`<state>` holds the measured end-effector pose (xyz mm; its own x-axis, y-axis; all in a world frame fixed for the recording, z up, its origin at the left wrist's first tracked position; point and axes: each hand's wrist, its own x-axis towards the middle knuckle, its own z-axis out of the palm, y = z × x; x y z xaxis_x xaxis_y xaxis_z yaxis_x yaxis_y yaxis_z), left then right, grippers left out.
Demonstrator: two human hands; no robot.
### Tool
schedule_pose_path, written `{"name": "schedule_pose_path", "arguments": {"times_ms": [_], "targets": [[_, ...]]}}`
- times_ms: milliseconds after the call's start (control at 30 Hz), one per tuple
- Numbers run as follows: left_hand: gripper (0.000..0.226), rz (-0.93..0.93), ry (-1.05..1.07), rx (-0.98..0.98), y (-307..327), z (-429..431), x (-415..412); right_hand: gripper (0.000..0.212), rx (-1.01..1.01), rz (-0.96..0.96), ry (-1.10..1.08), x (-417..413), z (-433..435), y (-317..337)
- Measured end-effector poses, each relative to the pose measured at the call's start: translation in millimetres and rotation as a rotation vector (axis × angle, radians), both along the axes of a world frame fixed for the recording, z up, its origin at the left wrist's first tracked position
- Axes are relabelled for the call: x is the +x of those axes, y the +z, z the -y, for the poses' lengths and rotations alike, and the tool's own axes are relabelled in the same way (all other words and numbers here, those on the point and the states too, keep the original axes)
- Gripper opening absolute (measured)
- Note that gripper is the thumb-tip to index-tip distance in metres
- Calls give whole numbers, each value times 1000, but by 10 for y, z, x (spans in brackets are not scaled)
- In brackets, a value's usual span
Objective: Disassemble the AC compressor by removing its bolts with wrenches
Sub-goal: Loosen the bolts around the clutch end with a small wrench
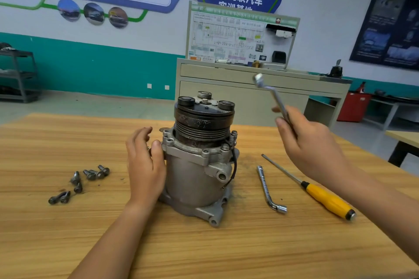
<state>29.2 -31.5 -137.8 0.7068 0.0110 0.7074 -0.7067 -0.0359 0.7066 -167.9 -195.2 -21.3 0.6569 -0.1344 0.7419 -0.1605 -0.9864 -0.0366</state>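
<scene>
Head view looked down over a wooden-grain table (204,251) with the work spread across it. Nearest the person lay the spare tools: a yellow-handled screwdriver (326,197) with a thin steel shaft, and just left of it an L-shaped socket wrench (267,188), bright and smooth. Off to the left sat a scatter of loose bolts (79,181), dark, flanged and greasy, well apart from the casting.

The AC compressor (195,170) stood upright at the middle of the table on its mounting ears, a dull grey cast-aluminium cylinder with a lugged flange. The left hand (145,165) was beside it, fingers relaxed and spread, thumb resting against the flange edge, steadying rather than gripping. The right hand (310,149) was raised off to the right, fingers curled round the shank of a second wrench (269,95), whose socket end pointed up and away, clear of the part.

With bolts already out, the job looked partway through. At least one flange bolt (225,147) remained seated on the right side, so this read as the pause between bolts. The next move probably called for lowering the socket squarely onto that head while the left hand braced the housing against turning.

Above the flange rose the grooved black pulley (203,122), scuffed and rusty. Beyond the table stood a pale cabinet (249,88) carrying a wiring display board (240,36).
</scene>
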Motion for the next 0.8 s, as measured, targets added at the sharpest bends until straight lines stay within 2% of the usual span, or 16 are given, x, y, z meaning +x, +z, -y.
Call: {"name": "schedule_pose_path", "arguments": {"times_ms": [33,100,167,233,300,467,633,800], "targets": [[62,9,3,-33,24,2,-36,31,-13,-126,-65,-102,-47,4],[59,54,12,-76,73,-1,-108,29,-180,-402,-223,-248,-143,-36],[56,129,27,-86,100,-2,-166,22,-250,-519,-321,-326,-243,-58],[55,180,38,-83,100,11,-203,42,-350,-585,-374,-310,-323,-50],[57,187,30,-64,84,21,-224,49,-380,-610,-408,-260,-372,-8],[61,152,-28,-15,75,34,-242,53,-405,-696,-428,-183,-510,71],[67,144,-57,131,60,55,-284,55,-480,-846,-433,-179,-653,185],[66,154,-44,126,66,55,-307,61,-599,-932,-425,-164,-683,94]]}}
